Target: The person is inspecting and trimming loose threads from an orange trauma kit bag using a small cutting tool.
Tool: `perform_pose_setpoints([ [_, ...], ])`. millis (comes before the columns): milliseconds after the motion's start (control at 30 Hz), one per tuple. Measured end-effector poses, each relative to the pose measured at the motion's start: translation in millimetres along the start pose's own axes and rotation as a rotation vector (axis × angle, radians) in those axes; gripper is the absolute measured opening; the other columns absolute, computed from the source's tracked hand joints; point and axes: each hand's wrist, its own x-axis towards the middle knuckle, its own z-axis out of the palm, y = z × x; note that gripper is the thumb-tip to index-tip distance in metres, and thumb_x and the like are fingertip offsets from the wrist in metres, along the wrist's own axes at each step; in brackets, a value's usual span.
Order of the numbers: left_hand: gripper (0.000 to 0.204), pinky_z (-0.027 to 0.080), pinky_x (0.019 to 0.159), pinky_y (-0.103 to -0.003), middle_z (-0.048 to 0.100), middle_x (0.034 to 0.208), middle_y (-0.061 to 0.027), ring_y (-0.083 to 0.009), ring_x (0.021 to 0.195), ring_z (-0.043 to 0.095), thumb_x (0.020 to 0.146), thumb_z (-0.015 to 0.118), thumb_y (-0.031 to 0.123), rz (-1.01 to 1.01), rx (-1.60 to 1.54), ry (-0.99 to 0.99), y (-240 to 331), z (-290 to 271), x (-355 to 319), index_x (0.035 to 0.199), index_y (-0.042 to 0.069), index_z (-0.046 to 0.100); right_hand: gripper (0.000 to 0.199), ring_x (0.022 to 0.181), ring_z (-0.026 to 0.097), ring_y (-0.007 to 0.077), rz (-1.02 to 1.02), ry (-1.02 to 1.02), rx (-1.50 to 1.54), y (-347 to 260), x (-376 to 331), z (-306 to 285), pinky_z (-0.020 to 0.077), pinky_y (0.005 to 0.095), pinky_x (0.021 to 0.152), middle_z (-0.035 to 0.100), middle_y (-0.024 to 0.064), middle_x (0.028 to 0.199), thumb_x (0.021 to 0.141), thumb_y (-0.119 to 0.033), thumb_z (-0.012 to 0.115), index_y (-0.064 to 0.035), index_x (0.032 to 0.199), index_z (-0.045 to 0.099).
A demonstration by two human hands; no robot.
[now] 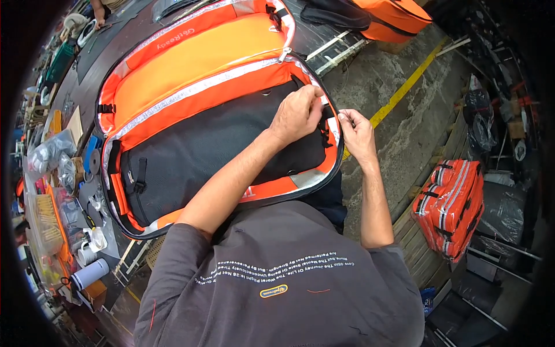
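Note:
A large orange bag point(191, 63) with a black inner panel point(208, 150) lies unfolded in front of me, silvery reflective bands and a zip along its rim. Reaching across the panel, my left hand point(298, 114) is closed near the bag's right end; its fingertips are blurred, and what they grip is hidden. My right hand point(358, 137) pinches at the outside of the right rim, thumb against fingers, on something too small to name. Between the hands are black straps point(325, 136) at the bag's end. A black buckle strap point(140, 175) lies at the panel's left end.
The bag rests on a dark table point(87, 110). Tools, clear plastic bags and a white cylinder point(91, 273) crowd the left. Another orange bag point(399, 17) sits at the far right, and a packed red-orange bag point(450, 209) stands right of me. A yellow line point(407, 84) crosses the concrete floor.

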Motion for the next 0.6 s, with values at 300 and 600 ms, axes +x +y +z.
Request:
perform_pose_setpoints([
  [300, 0.008, 0.051, 0.078, -0.042, 0.069, 0.089, -0.0071, -0.0276, 0.085, 0.07, 0.089, 0.079, 0.007, 0.159, 0.204, -0.031, 7.3, -3.1, 3.6, 0.095, 0.009, 0.075, 0.025, 0.083, 0.064, 0.0039, 0.021, 0.006, 0.11, 5.6, -1.6, 1.2, 0.054, 0.0259, 0.076, 0.076, -0.0021, 0.093, 0.11, -0.021, 0.069, 0.0015, 0.116, 0.077],
  [600, 0.015, 0.048, 0.091, -0.04, 0.079, 0.11, -0.0036, -0.0222, 0.102, 0.074, 0.087, 0.076, 0.003, 0.239, 0.174, -0.032, 0.9, -10.7, 9.9, 0.099, 0.01, 0.07, 0.022, 0.078, 0.065, 0.0069, -0.02, 0.055, 0.094, 6.3, -2.6, 1.9, 0.0548, 0.0292, 0.071, 0.077, 0.0034, 0.088, 0.108, -0.021, 0.07, -0.0009, 0.114, 0.079],
])
